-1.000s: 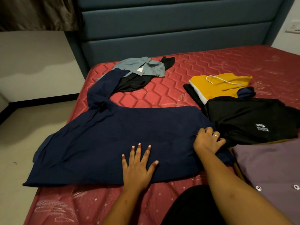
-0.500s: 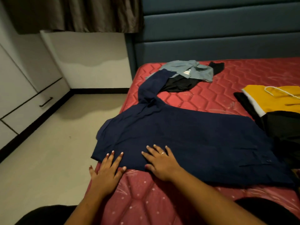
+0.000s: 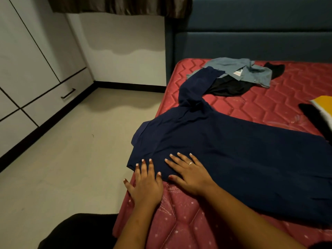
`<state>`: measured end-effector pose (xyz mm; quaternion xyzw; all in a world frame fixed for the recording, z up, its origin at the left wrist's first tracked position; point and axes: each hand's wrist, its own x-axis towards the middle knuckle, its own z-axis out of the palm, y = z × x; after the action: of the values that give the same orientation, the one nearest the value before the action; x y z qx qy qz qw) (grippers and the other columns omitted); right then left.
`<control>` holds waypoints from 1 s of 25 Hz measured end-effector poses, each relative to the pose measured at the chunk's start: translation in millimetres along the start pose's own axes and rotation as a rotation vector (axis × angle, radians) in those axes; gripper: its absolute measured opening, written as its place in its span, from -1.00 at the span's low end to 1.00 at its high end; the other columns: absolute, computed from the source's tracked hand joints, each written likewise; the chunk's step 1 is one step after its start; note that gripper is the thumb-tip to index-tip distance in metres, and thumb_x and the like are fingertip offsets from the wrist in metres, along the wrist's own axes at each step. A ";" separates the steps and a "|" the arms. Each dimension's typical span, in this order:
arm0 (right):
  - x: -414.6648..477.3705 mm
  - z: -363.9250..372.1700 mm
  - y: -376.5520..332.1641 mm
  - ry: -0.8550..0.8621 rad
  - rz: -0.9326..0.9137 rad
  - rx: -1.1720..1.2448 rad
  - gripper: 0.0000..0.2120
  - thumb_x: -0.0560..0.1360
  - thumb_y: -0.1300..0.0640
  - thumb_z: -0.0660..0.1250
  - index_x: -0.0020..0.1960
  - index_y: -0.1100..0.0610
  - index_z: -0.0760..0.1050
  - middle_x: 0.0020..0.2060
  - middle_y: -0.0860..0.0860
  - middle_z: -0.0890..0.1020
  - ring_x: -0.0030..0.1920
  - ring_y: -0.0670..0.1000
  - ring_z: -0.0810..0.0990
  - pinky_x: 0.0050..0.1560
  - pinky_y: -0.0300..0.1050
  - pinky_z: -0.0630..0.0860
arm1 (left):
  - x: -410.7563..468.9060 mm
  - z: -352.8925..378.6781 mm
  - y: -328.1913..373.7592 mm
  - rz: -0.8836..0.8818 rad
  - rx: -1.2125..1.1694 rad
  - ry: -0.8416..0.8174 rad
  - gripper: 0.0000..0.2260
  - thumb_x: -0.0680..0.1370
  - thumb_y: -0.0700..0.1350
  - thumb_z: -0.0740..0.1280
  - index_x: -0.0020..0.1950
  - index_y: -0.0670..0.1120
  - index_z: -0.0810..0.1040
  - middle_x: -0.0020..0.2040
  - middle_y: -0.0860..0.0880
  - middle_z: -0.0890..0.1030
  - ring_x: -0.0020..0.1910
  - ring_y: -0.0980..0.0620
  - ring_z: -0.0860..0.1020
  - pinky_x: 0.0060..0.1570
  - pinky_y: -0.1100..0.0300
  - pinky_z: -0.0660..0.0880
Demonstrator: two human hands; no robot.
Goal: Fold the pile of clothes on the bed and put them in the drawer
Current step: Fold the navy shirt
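Observation:
A navy blue garment [image 3: 233, 150] lies spread flat across the red mattress [image 3: 260, 108], one long sleeve stretching toward the headboard. My left hand [image 3: 145, 184] lies flat, fingers straight, on the garment's near left corner at the mattress edge. My right hand [image 3: 190, 171], wearing a ring, presses flat on the cloth just beside it. A grey-blue shirt [image 3: 251, 71] and a black garment [image 3: 228, 87] lie crumpled near the headboard. A yellow garment [image 3: 323, 105] and another black garment [image 3: 312, 119] show at the right edge.
White cabinet fronts with a drawer and black handle [image 3: 68, 93] stand along the left wall. Beige floor [image 3: 71, 150] lies between cabinets and bed. A blue padded headboard [image 3: 251, 38] backs the bed. A brown curtain [image 3: 116, 6] hangs above.
My view has swung left toward the garment's left end. Both hands slid left along the navy garment, the right one opening from a grip at its right end to lie flat beside the left.

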<state>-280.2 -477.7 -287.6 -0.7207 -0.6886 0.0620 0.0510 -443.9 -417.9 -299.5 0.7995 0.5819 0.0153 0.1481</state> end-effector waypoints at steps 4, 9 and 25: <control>-41.1 -6.4 74.4 0.016 0.258 -0.087 -0.09 0.25 -0.46 -0.63 0.53 -0.24 -0.19 0.54 -0.22 -0.03 0.55 -0.10 -0.07 0.50 0.06 -0.15 | 0.9 -2.6 -0.3 -0.016 -0.026 -0.062 -0.49 0.66 0.13 -0.13 0.57 0.08 -0.21 0.58 0.05 -0.18 0.56 0.02 -0.18 0.40 -0.34 -0.16; -104.9 -31.9 144.6 -0.005 0.469 -0.179 0.11 0.10 -0.38 -0.82 0.56 -0.12 -0.21 0.55 -0.16 -0.05 0.55 -0.06 -0.12 0.49 0.10 -0.21 | -20.7 -15.1 9.1 -0.104 0.008 0.031 -0.47 0.66 0.04 -0.06 0.59 -0.09 -0.11 0.58 0.00 -0.20 0.55 0.01 -0.17 0.43 -0.31 -0.07; -208.7 -23.0 219.6 0.044 0.168 -0.171 -0.45 0.61 -0.26 -0.14 0.55 -0.10 0.08 0.50 -0.13 0.23 0.49 -0.07 0.17 0.47 0.02 0.04 | -59.6 69.2 162.4 0.489 0.046 0.091 -0.32 0.50 0.43 -0.24 0.54 0.20 0.12 0.57 0.04 0.13 0.55 -0.04 0.05 0.43 -0.23 -0.03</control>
<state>-69.1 -696.1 -295.8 -0.7787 -0.6274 -0.0088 -0.0010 -299.1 -534.1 -315.5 0.9182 0.3773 0.0734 0.0957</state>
